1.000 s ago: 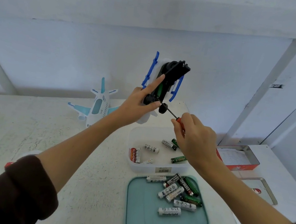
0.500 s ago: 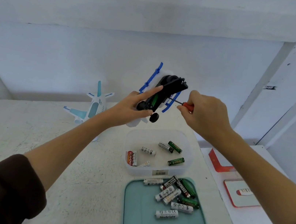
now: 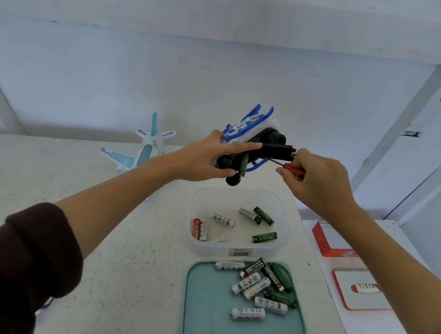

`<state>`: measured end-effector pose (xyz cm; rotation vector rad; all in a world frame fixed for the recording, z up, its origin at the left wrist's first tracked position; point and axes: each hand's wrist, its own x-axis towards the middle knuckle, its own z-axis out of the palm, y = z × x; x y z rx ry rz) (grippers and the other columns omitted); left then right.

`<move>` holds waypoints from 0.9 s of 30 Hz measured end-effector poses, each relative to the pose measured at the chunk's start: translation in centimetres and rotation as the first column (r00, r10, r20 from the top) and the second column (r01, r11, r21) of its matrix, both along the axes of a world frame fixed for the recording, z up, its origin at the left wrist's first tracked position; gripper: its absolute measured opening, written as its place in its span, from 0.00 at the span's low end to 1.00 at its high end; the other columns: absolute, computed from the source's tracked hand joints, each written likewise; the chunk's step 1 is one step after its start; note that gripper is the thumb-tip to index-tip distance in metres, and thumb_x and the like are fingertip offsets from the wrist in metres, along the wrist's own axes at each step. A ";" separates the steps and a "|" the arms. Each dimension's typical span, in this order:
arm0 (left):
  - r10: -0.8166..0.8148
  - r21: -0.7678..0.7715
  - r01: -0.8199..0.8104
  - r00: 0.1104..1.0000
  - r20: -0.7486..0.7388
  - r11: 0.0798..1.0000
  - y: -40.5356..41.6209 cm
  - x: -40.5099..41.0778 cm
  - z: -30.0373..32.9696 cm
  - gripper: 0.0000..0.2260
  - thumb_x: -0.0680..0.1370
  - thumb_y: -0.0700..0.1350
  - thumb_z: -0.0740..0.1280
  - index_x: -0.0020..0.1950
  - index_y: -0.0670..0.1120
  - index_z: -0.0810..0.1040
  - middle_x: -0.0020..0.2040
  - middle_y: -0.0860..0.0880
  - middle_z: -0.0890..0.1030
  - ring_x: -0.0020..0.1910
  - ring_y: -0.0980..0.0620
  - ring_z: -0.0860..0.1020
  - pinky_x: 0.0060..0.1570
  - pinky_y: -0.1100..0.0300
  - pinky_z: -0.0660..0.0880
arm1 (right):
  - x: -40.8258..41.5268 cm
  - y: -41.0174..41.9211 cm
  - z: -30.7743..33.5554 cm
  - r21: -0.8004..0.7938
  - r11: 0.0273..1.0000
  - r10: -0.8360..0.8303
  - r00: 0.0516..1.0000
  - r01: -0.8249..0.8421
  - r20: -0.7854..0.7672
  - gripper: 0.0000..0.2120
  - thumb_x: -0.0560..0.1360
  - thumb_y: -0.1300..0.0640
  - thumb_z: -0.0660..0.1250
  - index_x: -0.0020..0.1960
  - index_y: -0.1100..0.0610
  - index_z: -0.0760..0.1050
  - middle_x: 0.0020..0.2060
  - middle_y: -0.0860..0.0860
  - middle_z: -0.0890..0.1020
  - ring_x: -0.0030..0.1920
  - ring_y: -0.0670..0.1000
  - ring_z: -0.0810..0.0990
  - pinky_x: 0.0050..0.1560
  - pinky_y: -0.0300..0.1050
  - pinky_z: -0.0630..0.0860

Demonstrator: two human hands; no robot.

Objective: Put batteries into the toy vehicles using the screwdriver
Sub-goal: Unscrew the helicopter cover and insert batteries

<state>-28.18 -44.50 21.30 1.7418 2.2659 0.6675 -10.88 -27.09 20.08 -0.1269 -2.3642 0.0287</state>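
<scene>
Toy vehicle (image 3: 249, 139) held aloft, gripped in left hand (image 3: 203, 158), rolled flatter than half-second ago. Screwdriver (image 3: 289, 167) pinched in right hand (image 3: 317, 181), tip now at underside: cover screw work likely underway. Below hands: clear tub (image 3: 281, 250), teal tray (image 3: 194, 314) of batteries (image 3: 248, 314), white table (image 3: 125, 281); plane (image 3: 144, 149) beyond left hand; pale wall (image 3: 199, 72).

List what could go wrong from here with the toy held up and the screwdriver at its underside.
1. A green battery shows at the underside of the toy vehicle, which the left hand holds in the air above the clear container; it could drop out.
2. The right hand grips the screwdriver near the left hand's fingers; a slip might jab them.
</scene>
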 end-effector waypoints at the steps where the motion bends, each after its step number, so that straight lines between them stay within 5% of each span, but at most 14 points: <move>1: -0.010 -0.014 0.010 1.000 -0.009 1.000 0.1 -0.1 0.0 0.31 0.79 0.47 0.66 0.69 0.73 0.52 0.58 0.48 0.64 0.55 0.47 0.69 0.62 0.56 0.68 | 0.3 0.2 -0.2 0.008 1.000 0.002 1.000 -0.002 0.014 0.13 0.67 0.53 0.69 0.33 0.60 0.69 0.21 0.50 0.72 0.20 0.48 0.64 0.24 0.37 0.65; 6: -0.044 -0.074 0.039 0.997 -0.066 0.996 0.9 0.2 0.5 0.30 0.79 0.48 0.65 0.69 0.72 0.50 0.58 0.48 0.62 0.51 0.50 0.67 0.60 0.58 0.67 | 1.7 0.7 -0.8 0.008 1.000 0.008 0.998 -0.008 0.069 0.13 0.67 0.54 0.71 0.33 0.60 0.69 0.21 0.50 0.72 0.20 0.49 0.65 0.26 0.32 0.60; 11: -0.021 -0.074 0.018 0.999 -0.040 0.997 0.8 0.1 0.3 0.30 0.80 0.48 0.65 0.69 0.72 0.51 0.57 0.49 0.63 0.51 0.50 0.67 0.58 0.59 0.67 | 2.7 0.6 -1.1 -0.016 1.000 0.007 0.996 -0.006 0.084 0.13 0.69 0.52 0.69 0.34 0.60 0.71 0.24 0.50 0.75 0.21 0.51 0.71 0.23 0.41 0.71; 16: 0.089 0.023 -0.092 0.988 0.123 0.996 -1.2 -0.4 -0.3 0.29 0.80 0.47 0.65 0.70 0.71 0.53 0.55 0.46 0.68 0.56 0.46 0.68 0.59 0.57 0.66 | 3.2 -0.7 -0.9 -0.200 0.980 0.040 0.988 -0.009 0.152 0.12 0.69 0.54 0.73 0.37 0.58 0.72 0.28 0.47 0.78 0.24 0.47 0.72 0.28 0.37 0.68; 20: 0.118 0.178 -0.179 0.944 0.308 0.968 -4.3 0.0 0.0 0.30 0.80 0.42 0.64 0.71 0.66 0.54 0.52 0.44 0.72 0.51 0.51 0.70 0.54 0.66 0.68 | 2.5 -3.2 -0.5 -0.432 0.900 0.189 0.945 -0.058 0.268 0.11 0.69 0.52 0.72 0.39 0.55 0.72 0.31 0.44 0.77 0.30 0.49 0.76 0.32 0.46 0.73; 23: 0.086 0.291 -0.271 0.850 0.520 0.918 -7.1 1.0 -0.5 0.29 0.80 0.37 0.62 0.71 0.63 0.55 0.63 0.64 0.71 0.53 0.71 0.74 0.52 0.75 0.70 | 1.4 -6.1 -0.2 -0.473 0.864 0.366 0.861 -0.173 0.353 0.10 0.70 0.52 0.72 0.39 0.51 0.70 0.30 0.43 0.77 0.30 0.47 0.75 0.33 0.47 0.73; 27: 0.121 0.353 -0.430 0.759 0.639 0.831 -10.8 2.6 -1.6 0.28 0.81 0.37 0.61 0.70 0.66 0.57 0.63 0.67 0.70 0.56 0.70 0.75 0.55 0.73 0.71 | -0.3 -10.4 -0.7 -0.450 0.838 0.518 0.709 -0.309 0.478 0.05 0.68 0.52 0.63 0.42 0.52 0.71 0.31 0.43 0.78 0.30 0.44 0.73 0.33 0.44 0.70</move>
